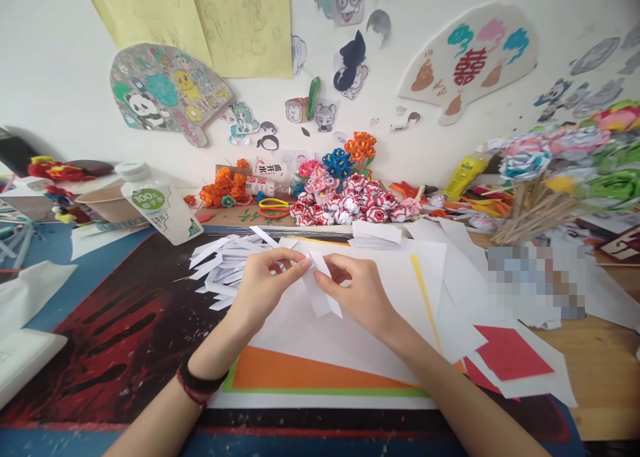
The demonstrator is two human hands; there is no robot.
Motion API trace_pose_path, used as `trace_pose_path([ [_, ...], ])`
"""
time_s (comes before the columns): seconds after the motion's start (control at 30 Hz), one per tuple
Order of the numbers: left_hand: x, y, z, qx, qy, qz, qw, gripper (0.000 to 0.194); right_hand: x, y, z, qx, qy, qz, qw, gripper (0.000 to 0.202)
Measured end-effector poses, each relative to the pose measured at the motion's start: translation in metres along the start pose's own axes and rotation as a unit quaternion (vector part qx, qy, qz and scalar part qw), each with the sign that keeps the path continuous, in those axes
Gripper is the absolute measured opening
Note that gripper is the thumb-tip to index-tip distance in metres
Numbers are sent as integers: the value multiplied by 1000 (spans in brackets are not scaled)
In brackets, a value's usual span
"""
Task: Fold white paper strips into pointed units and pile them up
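Note:
Between my two hands, above a stack of paper sheets, is a folded strip of white paper [320,285]. My left hand [267,280] pinches its upper left edge between thumb and fingertips. With thumb and curled fingers, my right hand [357,287] grips the strip's right side. The lower end of the strip hangs down and shows a crease. Just left of my left hand lies a pile of folded white paper strips [220,267]. A large white sheet [340,347] lies under both hands, over orange paper [290,371].
A small stack of white paper [377,233] lies behind my right hand. Red-and-white paper roses [350,203] line the back, by a white bottle [160,207]. Red paper [515,352] and a bundle of sticks [530,207] are at the right.

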State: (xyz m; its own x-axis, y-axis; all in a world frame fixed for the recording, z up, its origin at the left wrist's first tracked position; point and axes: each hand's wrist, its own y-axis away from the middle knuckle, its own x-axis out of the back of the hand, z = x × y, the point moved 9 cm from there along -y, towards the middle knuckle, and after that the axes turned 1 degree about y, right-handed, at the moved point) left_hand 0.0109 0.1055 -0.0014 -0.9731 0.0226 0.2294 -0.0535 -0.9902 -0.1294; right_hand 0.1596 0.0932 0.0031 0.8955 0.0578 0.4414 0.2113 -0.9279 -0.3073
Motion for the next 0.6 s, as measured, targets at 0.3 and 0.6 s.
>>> trace_pose_path([
  [0.3,1,1,2,-2,-9,-4,1000,23,-2,0,2,-6,0,-17,1000,19],
  [0.6,0,2,7,-19,-35,-4,999,19,-3,0,4,-28,-37,-20,999,15],
])
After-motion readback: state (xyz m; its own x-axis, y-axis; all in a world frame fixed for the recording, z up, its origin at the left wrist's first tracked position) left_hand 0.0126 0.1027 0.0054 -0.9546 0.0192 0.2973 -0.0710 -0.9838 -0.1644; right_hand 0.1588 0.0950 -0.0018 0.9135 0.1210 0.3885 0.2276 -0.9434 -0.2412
